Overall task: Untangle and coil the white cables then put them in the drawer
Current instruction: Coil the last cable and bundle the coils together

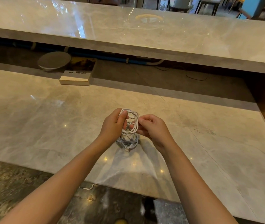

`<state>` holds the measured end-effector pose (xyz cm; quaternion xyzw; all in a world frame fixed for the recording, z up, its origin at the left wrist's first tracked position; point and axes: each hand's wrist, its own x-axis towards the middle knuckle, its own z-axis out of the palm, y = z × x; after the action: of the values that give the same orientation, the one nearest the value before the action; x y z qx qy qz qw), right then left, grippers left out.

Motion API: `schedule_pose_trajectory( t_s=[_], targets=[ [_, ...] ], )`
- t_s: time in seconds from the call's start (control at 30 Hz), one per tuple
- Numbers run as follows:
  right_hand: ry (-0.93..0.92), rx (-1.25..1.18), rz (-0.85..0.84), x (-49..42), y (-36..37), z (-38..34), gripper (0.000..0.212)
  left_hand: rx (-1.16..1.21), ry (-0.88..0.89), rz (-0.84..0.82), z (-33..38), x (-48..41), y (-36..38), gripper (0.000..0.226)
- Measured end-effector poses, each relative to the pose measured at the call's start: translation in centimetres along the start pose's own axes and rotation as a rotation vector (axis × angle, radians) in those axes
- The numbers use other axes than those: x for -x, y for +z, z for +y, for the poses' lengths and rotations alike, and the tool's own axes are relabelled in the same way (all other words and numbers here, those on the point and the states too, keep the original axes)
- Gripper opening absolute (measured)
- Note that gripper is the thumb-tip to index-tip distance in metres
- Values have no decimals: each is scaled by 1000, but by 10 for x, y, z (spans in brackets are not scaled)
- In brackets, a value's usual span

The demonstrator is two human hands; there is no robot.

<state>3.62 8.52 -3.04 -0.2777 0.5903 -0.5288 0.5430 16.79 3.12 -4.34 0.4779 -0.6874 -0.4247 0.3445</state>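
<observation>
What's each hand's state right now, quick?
Left hand: closed, fingers curled round the tangled white cables.
Right hand: closed, pinching a loop of the same cables.

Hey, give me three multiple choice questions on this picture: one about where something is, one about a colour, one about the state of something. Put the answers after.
1. Where does the book lie?
A. on the upper counter
B. on the lower counter, beside the round bowl
C. on the floor

2. What colour are the cables?
A. black
B. red
C. white

3. How are the cables right now?
A. in a looped bundle gripped by the left hand and the right hand
B. lying straight and untouched
C. hanging off the counter edge

Answers:
1 B, the book sits at the back of the lower counter next to the bowl.
2 C, the strands look white.
3 A, both hands' fingers curl round the loops.
</observation>
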Motion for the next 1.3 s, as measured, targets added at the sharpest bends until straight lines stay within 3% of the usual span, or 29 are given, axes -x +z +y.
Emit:
schedule_pose_trajectory(
  t_s=[0.13, 0.43, 0.73, 1.0, 1.17, 1.3],
  targets=[
    [101, -260, -89, 7, 3, -1, 14, -75, 62, 31, 2, 0, -2, 28],
    [172, -380, -158, 8, -2, -2, 11, -243, 228, 67, 6, -2, -1, 21],
    [93, -213, -251, 10, -8, 1, 12, 178, -160, -91, 4, -3, -2, 21],
    [63, -45, -284, 12, -5, 1, 11, 335, -194, 27, 6, 6, 6, 17],
    [68, -109, -405, 17, -13, -5, 13, 550, -295, -36, 15, 10, 7, 21],
    [87, -131, -441, 19, -13, -4, 25, 572, -289, -65, 19, 11, 4, 19]
  ],
)
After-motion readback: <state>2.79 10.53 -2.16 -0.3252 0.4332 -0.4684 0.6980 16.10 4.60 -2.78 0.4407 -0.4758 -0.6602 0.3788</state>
